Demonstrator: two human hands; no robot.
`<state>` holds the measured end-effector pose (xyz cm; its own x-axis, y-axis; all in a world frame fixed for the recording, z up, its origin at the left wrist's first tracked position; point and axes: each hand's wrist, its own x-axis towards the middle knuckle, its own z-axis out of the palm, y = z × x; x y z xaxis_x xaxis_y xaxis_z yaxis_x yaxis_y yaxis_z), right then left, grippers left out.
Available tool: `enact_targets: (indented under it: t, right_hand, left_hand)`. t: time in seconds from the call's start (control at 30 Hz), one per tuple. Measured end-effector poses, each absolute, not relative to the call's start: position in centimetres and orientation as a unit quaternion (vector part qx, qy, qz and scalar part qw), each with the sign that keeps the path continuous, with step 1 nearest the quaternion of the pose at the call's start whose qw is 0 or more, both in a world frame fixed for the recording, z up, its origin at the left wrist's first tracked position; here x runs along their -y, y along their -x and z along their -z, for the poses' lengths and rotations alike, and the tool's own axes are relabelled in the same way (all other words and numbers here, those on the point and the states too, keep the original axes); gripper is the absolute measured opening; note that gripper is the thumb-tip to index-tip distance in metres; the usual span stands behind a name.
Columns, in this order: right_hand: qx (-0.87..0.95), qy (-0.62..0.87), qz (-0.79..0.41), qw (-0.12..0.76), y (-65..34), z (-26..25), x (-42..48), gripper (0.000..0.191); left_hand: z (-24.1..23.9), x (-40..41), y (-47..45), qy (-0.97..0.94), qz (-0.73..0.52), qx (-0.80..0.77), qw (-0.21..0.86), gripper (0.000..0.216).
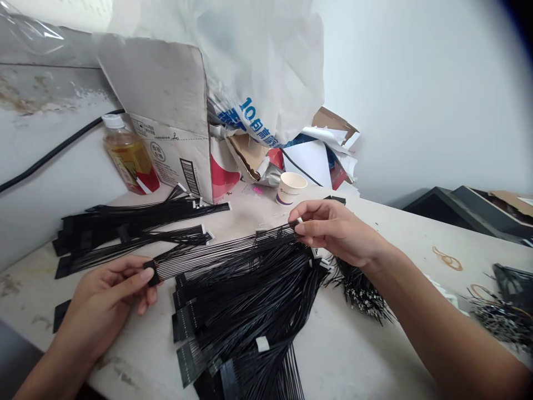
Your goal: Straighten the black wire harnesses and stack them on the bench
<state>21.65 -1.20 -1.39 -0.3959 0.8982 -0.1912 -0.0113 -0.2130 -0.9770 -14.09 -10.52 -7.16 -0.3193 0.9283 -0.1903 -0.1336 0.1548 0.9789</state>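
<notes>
A flat cable of thin black wires (225, 250) is stretched between my two hands above the table. My left hand (112, 289) pinches the black connector (153, 272) at its left end between thumb and fingers. At the other end, my right hand (327, 228) grips the small white connector (298, 222), partly covered by the fingertips. Right below lies a thick pile of similar black wire harnesses (254, 300), with black connectors to the left and white ones to the right. Another, smaller bunch of harnesses (125, 228) rests beyond my left hand.
Behind stand a bottle of amber drink (129, 155), a cardboard box (175, 122), a white plastic bag (266, 61) and a paper cup (290, 189). Bundles of black wires with bare tips (366, 294) and rubber bands (447, 259) lie on the right of the table (353, 355).
</notes>
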Motion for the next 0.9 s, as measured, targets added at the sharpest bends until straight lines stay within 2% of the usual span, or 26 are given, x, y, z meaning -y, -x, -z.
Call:
enact_targets:
  t: [0.4, 0.9]
  right_hand:
    - [0.529, 0.459, -0.635, 0.326, -21.7, 1.5, 1.2, 0.019]
    - [0.562, 0.448, -0.593, 0.363, -23.9, 1.6, 0.0, 0.031]
  left_hand:
    - [7.3, 10.7, 14.2, -0.344, -0.571, -0.573, 0.476, 0.036]
    - [5.8, 13.3, 11.6, -0.365, -0.527, -0.575, 0.509, 0.029]
